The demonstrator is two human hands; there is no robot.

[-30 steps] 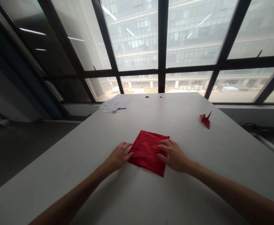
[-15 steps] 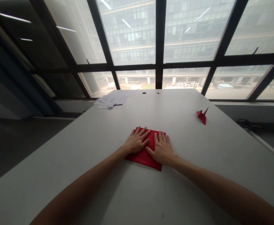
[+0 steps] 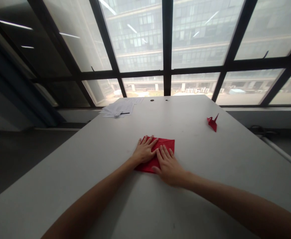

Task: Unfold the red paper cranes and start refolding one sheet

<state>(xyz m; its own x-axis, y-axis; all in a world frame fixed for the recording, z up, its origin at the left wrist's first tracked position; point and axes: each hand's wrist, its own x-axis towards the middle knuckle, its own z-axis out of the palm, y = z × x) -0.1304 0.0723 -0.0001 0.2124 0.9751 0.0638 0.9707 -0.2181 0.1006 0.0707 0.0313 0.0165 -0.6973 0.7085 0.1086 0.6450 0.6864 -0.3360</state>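
Note:
A folded sheet of red paper (image 3: pixel 166 143) lies flat on the white table, partly covered by both hands. My left hand (image 3: pixel 145 152) rests palm down on its left side, fingers spread toward the far edge. Over the near right part lies my right hand (image 3: pixel 169 166), its fingers stretched out and pointing up and left, close to my left thumb. Its palm hides the paper's near right corner. Neither hand grips anything.
A red origami crane (image 3: pixel 212 122) stands on the table (image 3: pixel 105 146) to the right. Loose white papers (image 3: pixel 122 107) with a dark pen (image 3: pixel 125 113) lie at the far left. Large windows (image 3: pixel 143 33) rise behind the table's far edge.
My right hand has slid a little toward me and left, uncovering the far right corner of the red paper. My left hand stays in place on the paper.

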